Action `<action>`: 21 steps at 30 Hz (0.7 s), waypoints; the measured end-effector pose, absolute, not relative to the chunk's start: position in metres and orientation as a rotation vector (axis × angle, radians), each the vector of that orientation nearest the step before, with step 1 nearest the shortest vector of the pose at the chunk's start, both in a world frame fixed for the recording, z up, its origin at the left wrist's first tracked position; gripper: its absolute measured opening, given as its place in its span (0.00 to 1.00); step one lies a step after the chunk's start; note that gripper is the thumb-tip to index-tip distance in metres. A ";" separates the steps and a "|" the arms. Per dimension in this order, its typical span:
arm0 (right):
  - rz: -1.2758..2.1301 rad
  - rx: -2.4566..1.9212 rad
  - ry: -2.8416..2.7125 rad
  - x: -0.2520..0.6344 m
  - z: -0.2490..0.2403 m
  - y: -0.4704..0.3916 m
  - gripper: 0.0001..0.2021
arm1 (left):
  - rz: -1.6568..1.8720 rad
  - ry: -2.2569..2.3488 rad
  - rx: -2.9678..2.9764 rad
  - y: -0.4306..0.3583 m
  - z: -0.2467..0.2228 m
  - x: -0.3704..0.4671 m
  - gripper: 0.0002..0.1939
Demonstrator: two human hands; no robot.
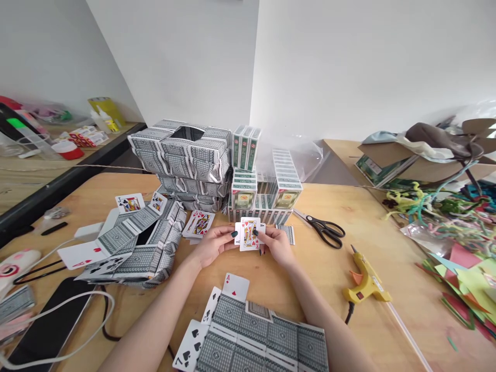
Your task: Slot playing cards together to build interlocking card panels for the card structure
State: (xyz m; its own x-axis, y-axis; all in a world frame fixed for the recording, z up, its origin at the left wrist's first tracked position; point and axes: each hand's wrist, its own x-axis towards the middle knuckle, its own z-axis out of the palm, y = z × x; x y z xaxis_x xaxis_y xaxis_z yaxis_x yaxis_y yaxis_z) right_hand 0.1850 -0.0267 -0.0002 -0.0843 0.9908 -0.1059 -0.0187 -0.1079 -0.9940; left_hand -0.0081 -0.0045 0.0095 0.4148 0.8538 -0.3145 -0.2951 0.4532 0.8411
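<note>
My left hand (pixel 215 244) and my right hand (pixel 276 244) meet over the middle of the wooden table (pixel 387 258), both gripping a small fan of playing cards (pixel 249 233) with a red king facing up. Below my wrists lies a flat sheet of joined card backs (pixel 267 338), with an ace of hearts (pixel 236 285) and spade cards sticking out of its edges. A loose face card (pixel 199 224) lies just left of my left hand.
Boxes built from cards (pixel 182 150) and stacked green card packs (pixel 267 186) stand behind my hands. Another card box (pixel 145 248) sits at left. Black scissors (pixel 324 228) and a yellow glue gun (pixel 364 284) lie at right, craft scraps (pixel 457 248) farther right, a phone (pixel 50 325) and cables at left.
</note>
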 end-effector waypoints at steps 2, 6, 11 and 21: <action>1.356 -1.238 -1.196 0.185 0.000 -0.027 0.16 | 0.818 0.849 0.786 -0.005 0.010 -0.008 0.11; 1.313 -1.271 -1.212 0.184 0.000 -0.028 0.16 | 0.783 0.850 0.801 -0.006 0.010 -0.006 0.13; 1.248 -1.319 -1.280 0.181 0.000 -0.030 0.17 | 0.780 0.826 0.897 -0.009 0.012 0.001 0.18; 1.194 -1.369 -1.297 0.178 0.001 -0.033 0.17 | 0.874 1.023 0.947 -0.009 0.009 0.014 0.17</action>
State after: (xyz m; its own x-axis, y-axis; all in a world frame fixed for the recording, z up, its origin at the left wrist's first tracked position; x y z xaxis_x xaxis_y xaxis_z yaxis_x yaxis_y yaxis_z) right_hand 0.1778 -0.0327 0.0008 -0.0072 0.9974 -0.0711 0.1531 -0.0691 -0.9858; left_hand 0.0136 -0.0093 0.0085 0.2820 0.9141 -0.2913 -0.1450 0.3407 0.9289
